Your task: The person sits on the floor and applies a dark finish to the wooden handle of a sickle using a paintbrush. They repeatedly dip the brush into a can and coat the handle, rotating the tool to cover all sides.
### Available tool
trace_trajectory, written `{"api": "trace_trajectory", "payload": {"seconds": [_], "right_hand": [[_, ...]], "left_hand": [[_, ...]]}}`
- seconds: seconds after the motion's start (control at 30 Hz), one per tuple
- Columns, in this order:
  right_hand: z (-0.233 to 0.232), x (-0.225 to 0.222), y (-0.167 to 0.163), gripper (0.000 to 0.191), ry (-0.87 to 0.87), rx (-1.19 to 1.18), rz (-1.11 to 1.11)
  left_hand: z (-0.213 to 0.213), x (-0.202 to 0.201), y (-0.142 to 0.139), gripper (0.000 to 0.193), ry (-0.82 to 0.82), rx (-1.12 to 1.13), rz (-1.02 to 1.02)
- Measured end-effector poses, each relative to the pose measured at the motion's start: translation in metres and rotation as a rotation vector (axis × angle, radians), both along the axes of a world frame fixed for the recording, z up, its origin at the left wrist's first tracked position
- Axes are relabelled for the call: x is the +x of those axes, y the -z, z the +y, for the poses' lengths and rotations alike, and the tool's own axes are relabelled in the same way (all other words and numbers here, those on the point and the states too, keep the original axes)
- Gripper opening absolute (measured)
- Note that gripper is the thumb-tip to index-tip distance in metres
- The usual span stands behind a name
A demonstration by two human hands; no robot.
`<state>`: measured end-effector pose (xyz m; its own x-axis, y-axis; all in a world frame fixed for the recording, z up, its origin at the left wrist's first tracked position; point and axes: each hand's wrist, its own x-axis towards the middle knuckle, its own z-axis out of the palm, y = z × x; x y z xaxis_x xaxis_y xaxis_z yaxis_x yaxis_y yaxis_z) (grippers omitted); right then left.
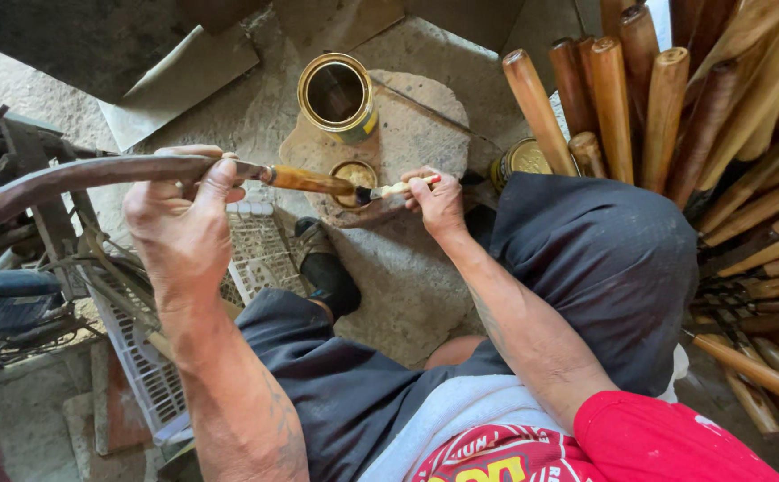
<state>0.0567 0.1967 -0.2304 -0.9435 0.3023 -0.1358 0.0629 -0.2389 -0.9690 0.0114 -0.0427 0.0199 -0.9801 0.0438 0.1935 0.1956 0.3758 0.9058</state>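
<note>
The long curved stick (77,178) lies across the left side of the view, up above the floor. Its wet orange-brown tip (309,181) points at the small brush (398,188). The brush touches the end of the stick, just over a small open tin (354,176).

The left hand (184,223) holds the stick near its tip. Its fingers are wrapped tight around the stick. The right hand (438,205) holds the brush. Its fingers are pinched together on the pale brush handle.

The small tin sits on a flat stone slab (416,125) on the floor, near the front edge of the slab. A big open can (337,95) with a gold rim stands at the back of the slab. Another can (521,159) with a gold top stands just beside the slab on the right, next to the person's knee.

Many brown wooden sticks (720,134) stand and lean in a big bunch on the right side. A white plastic crate (255,250) lies on the floor under the left hand. A dark shoe (325,268) rests on the floor between the crate and the slab. The person wears dark shorts (604,259) and a red shirt (639,442).
</note>
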Motion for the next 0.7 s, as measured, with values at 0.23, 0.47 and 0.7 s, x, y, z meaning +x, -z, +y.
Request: {"api": "trace_trajectory", "payload": {"seconds": [0.23,0.47,0.7], "right_hand": [[-0.003,0.002,-0.008,0.020,-0.027,0.031,0.024],[-0.007,0.003,-0.005,0.018,-0.023,0.044,-0.012],[0.000,0.001,0.000,0.017,0.014,0.034,0.010]], "left_hand": [[0.005,-0.001,0.002,0.010,-0.001,-0.083,0.027],[0.009,-0.004,0.009,0.011,-0.022,-0.069,0.040],[0.010,-0.005,0.016,0.015,0.040,-0.004,0.020]]}}
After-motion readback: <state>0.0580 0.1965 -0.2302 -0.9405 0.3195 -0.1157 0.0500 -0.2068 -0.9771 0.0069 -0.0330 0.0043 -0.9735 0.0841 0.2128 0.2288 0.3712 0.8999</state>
